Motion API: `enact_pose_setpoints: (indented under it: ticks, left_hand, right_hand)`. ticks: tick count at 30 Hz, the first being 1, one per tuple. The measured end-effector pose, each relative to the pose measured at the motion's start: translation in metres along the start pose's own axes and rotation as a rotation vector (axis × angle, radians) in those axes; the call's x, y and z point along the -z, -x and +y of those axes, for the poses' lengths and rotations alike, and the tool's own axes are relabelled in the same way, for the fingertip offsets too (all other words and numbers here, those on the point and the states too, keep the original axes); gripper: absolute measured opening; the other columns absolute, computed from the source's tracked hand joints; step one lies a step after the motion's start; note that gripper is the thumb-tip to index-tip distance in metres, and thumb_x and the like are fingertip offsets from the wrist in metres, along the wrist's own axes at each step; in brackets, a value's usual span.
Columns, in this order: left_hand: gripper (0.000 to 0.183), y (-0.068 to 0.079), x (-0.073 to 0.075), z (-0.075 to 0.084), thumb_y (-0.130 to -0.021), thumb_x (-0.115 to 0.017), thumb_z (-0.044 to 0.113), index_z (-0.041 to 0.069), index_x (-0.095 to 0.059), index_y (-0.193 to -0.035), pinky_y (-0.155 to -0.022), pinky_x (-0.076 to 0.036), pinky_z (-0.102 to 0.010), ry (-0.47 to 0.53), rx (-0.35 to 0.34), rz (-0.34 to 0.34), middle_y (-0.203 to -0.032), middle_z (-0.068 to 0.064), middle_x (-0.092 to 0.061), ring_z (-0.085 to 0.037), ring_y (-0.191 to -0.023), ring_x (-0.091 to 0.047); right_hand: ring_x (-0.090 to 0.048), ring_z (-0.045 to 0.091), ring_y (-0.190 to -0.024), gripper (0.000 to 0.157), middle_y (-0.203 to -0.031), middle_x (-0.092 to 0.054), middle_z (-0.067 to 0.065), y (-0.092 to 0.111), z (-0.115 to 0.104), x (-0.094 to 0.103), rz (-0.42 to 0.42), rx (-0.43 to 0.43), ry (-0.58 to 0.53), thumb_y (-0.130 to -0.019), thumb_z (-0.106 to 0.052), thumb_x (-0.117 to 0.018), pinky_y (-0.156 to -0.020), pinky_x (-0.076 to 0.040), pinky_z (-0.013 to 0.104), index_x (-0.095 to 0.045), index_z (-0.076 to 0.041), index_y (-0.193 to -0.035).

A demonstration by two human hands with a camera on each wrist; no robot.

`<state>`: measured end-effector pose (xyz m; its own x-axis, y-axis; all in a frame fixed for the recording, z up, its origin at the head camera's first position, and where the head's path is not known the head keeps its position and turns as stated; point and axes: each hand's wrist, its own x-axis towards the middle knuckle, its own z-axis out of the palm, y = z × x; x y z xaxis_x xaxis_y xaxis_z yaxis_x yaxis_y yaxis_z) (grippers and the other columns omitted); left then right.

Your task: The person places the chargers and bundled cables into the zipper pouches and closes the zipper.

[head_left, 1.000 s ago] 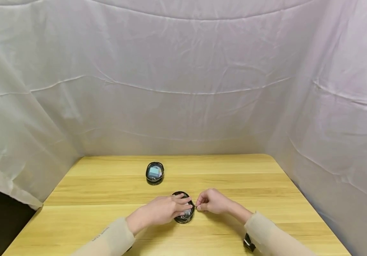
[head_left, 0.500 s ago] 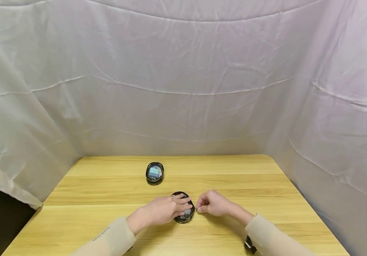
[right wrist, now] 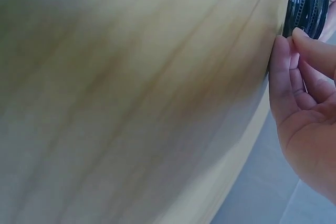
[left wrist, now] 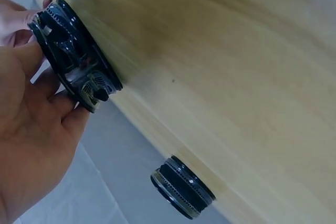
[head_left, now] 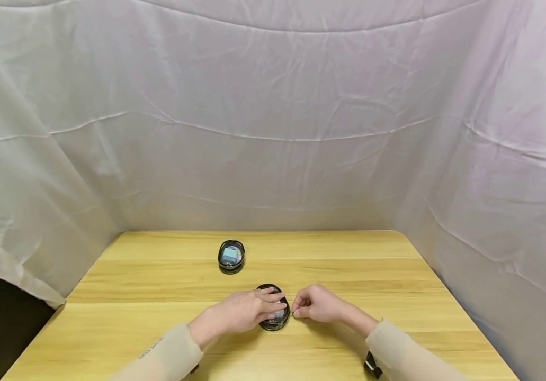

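A black oval zippered case (head_left: 273,326) with a clear top lies on the table near the middle. My left hand (head_left: 240,312) rests across its top, fingers spread and nearly straight. Zipper teeth and black mesh show along the case's side (left wrist: 73,51) in the left wrist view. At the right edge of the case, my right hand (head_left: 319,302) pinches a small zipper pull between thumb and index finger; the pull is mostly hidden by the fingertips (right wrist: 298,32). A second case (head_left: 231,256) of the same kind lies farther back and left.
The wooden table (head_left: 377,264) has a curtain (head_left: 273,174) behind it and along both sides. A dark gap (head_left: 1,323) shows below the left curtain. Black wrist gear (head_left: 372,364) hangs under the right sleeve.
My right hand has shifted slightly toward me along the case's right edge, still pinching. The left hand and both cases stay in place.
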<state>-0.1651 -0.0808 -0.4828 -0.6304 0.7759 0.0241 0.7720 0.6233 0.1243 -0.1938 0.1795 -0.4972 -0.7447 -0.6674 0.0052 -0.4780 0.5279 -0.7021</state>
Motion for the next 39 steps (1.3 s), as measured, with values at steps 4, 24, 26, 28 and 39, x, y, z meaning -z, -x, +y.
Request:
enact_pose_setpoints:
  ticks: [4,24,26,28,39]
  left_hand:
    - [0.043,0.000,0.000,0.000,-0.110,-0.053,0.027,0.027,-0.055,-0.152,-0.119,-0.041,-0.044,0.026,0.013,0.000,-0.161,0.005,-0.045,-0.025,-0.148,-0.043]
    - [0.053,0.005,0.005,0.004,-0.105,-0.064,0.029,0.025,-0.050,-0.156,-0.115,-0.042,-0.059,0.009,0.013,0.065,-0.164,-0.006,-0.041,-0.034,-0.149,-0.040]
    - [0.053,0.004,0.004,0.001,-0.106,-0.061,0.031,0.025,-0.048,-0.157,-0.115,-0.041,-0.060,0.004,0.000,0.060,-0.164,-0.004,-0.043,-0.033,-0.150,-0.040]
    - [0.052,0.003,0.004,-0.002,-0.108,-0.057,0.033,0.026,-0.047,-0.158,-0.116,-0.040,-0.060,0.011,-0.006,0.046,-0.163,-0.002,-0.043,-0.031,-0.150,-0.039]
    - [0.051,0.004,0.006,-0.010,-0.111,-0.048,0.037,0.029,-0.042,-0.161,-0.121,-0.035,-0.055,-0.014,-0.019,-0.027,-0.166,0.001,-0.039,-0.026,-0.153,-0.035]
  right_hand:
    - [-0.062,0.009,-0.064,0.007,-0.076,-0.070,-0.001,-0.001,0.001,0.000,0.013,-0.020,-0.016,-0.092,-0.005,-0.077,-0.058,-0.053,0.021,-0.073,-0.006,-0.087]
    - [-0.063,0.015,-0.064,0.007,-0.077,-0.071,0.005,-0.015,0.001,0.003,0.035,-0.013,-0.013,-0.095,-0.003,-0.073,-0.055,-0.051,0.021,-0.074,-0.004,-0.089]
    - [-0.064,0.016,-0.065,0.007,-0.078,-0.072,0.005,-0.017,0.002,0.003,0.033,-0.010,-0.020,-0.095,-0.003,-0.073,-0.056,-0.052,0.022,-0.074,-0.005,-0.089]
    - [-0.066,0.017,-0.067,0.007,-0.080,-0.073,0.005,-0.019,0.003,0.004,0.033,-0.009,-0.031,-0.096,-0.002,-0.072,-0.057,-0.054,0.023,-0.074,-0.005,-0.089]
    - [-0.067,0.017,-0.068,0.007,-0.081,-0.073,0.007,-0.026,0.007,0.004,0.045,-0.026,-0.067,-0.094,0.000,-0.073,-0.059,-0.060,0.028,-0.075,-0.004,-0.090]
